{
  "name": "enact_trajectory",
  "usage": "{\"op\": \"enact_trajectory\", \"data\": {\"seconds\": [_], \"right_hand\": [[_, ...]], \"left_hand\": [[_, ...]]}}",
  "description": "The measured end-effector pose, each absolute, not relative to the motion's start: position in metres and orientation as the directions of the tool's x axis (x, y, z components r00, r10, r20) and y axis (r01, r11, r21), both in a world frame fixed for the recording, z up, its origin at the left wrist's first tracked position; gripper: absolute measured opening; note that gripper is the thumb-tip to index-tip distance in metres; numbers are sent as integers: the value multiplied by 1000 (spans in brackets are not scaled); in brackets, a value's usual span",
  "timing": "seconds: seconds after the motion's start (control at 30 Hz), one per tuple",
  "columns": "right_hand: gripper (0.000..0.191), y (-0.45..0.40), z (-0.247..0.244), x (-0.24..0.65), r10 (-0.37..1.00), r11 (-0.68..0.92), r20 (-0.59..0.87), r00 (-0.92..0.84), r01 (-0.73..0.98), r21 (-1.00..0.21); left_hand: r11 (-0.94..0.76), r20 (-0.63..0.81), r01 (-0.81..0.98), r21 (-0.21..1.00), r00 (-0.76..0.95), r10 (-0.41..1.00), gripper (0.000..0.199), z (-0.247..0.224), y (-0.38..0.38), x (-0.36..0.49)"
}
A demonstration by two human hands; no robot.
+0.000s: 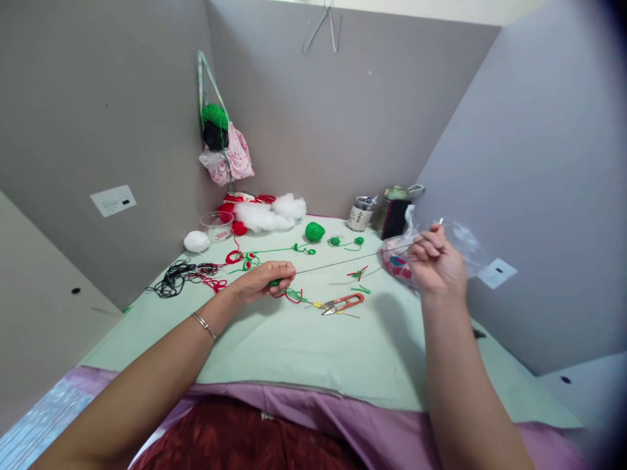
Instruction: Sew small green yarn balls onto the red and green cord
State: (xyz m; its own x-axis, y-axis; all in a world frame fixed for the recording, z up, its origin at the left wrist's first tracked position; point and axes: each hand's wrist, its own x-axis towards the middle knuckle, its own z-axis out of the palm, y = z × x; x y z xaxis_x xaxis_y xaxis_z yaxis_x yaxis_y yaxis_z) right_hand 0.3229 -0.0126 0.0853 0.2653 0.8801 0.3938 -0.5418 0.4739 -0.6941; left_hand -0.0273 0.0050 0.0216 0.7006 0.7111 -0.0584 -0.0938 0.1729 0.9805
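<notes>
From the left hand (264,281), pinching one green piece (275,283), one dark thread (337,264) is stretched toward three o'clock, pinched by the right hand (438,261); toward four, one pair of snips (349,301) is seen.

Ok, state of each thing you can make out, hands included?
Left hand: closed on a small green piece
Right hand: raised, gripping dark thread
Dark thread: taut between the hands
Orange-handled snips: lying flat, blades apart
Black yarn: loose, tangled
Green yarn ball: wound
White stuffing: loose
Pink bag: hanging
Tin: upright
</notes>
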Motion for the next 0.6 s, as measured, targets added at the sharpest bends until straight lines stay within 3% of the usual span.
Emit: {"op": "enact_trajectory", "data": {"seconds": [0.4, 0.5, 0.6], "right_hand": [[12, -21, 91, 340, 825, 564, 440, 355, -463, -684], [14, -21, 92, 335, 827, 561, 455, 329, -438, -703], [15, -20, 91, 314, 895, 447, 373, 246, -465, -764]], "left_hand": [[118, -26, -234, 965, 361, 932, 32, 20, 20, -37], [71, 5, -198, 978, 361, 933, 26, 20, 22, -39], [54, 18, -150, 987, 439, 898, 29, 20, 17, -33]]}}
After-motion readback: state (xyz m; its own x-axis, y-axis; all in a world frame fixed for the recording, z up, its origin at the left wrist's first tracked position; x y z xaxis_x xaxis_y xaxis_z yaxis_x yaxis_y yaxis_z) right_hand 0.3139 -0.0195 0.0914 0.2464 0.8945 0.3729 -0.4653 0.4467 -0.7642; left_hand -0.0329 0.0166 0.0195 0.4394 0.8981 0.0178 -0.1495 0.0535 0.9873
